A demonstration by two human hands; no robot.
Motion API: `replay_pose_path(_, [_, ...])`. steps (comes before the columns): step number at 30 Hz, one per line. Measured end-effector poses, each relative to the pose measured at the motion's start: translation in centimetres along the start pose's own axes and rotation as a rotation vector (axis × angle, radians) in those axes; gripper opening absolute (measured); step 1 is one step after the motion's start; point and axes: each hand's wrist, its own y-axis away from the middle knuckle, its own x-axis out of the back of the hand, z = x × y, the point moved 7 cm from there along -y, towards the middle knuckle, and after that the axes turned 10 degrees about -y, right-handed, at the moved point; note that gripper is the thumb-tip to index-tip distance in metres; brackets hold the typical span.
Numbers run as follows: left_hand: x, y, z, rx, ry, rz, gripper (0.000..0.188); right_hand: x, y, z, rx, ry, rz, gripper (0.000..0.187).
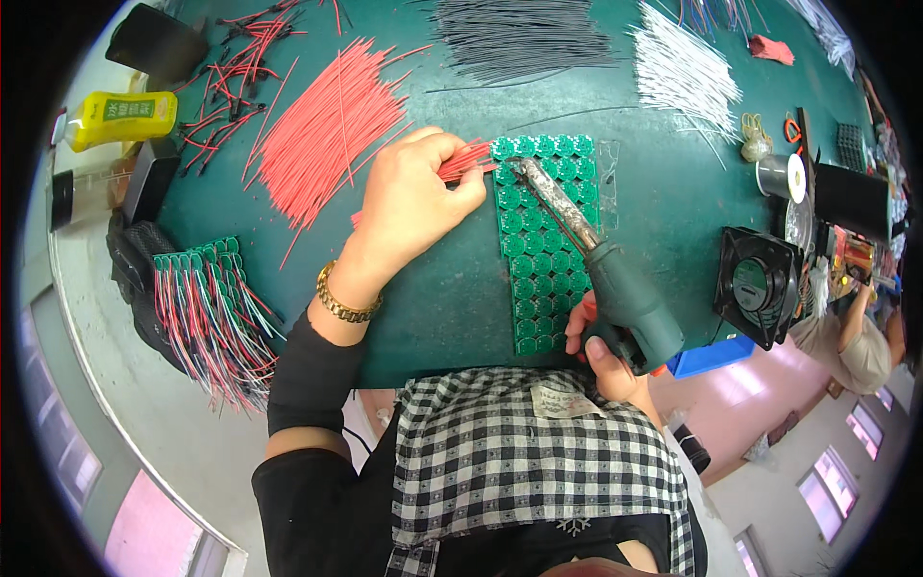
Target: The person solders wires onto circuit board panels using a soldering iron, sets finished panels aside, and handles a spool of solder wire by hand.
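A bundle of red wires (465, 162) is pinched in my left hand (413, 197), its ends reaching the upper left corner of a green circuit board panel (543, 255). Rows of small round boards make up this panel, which lies upright in front of me. My right hand (606, 351) is closed round the handle of a dark green soldering gun (630, 298). The gun's worn metal barrel slants up and left over the panel, and its tip is close to the wire ends. Whether tip and wire touch, I cannot tell.
Piles of red wires (332, 135), black wires (524, 38) and white wires (683, 72) lie across the green table. Wired boards (207, 308) hang at the left edge, near a yellow bottle (125, 119). Rightward stand a solder spool (780, 178) and a black fan (760, 287).
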Motion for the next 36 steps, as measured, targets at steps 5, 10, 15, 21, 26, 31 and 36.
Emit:
replay_pose_path(5, [0.1, 0.1, -0.1, -0.002, 0.021, 0.023, 0.010, 0.4, 0.1, 1.1, -0.056, 0.079, 0.035, 0.058])
replay_pose_path(10, [0.1, 0.1, -0.4, 0.001, 0.006, 0.020, 0.012, -0.2, -0.1, 0.3, -0.015, 0.113, -0.042, 0.017])
replay_pose_path(15, [0.2, 0.1, -0.3, -0.012, 0.024, 0.041, 0.011, -0.4, 0.0, -0.1, -0.015, 0.113, -0.016, 0.017])
replay_pose_path(21, [0.3, 0.2, -0.3, -0.031, 0.016, 0.063, 0.011, 0.1, -0.3, 0.3, 0.070, 0.283, -0.032, 0.014])
replay_pose_path(26, [0.3, 0.2, -0.1, -0.044, 0.009, 0.074, 0.011, 0.0, -0.1, 0.0, 0.062, 0.118, 0.020, 0.020])
replay_pose_path(31, [0.2, 0.3, -0.2, -0.049, 0.006, 0.084, 0.012, 0.1, 0.8, 0.0, 0.000, 0.017, 0.086, 0.047])
replay_pose_path(36, [0.0, 0.3, -0.1, -0.063, -0.005, 0.094, 0.011, 1.0, 0.8, 0.3, 0.064, -0.023, 0.116, 0.069])
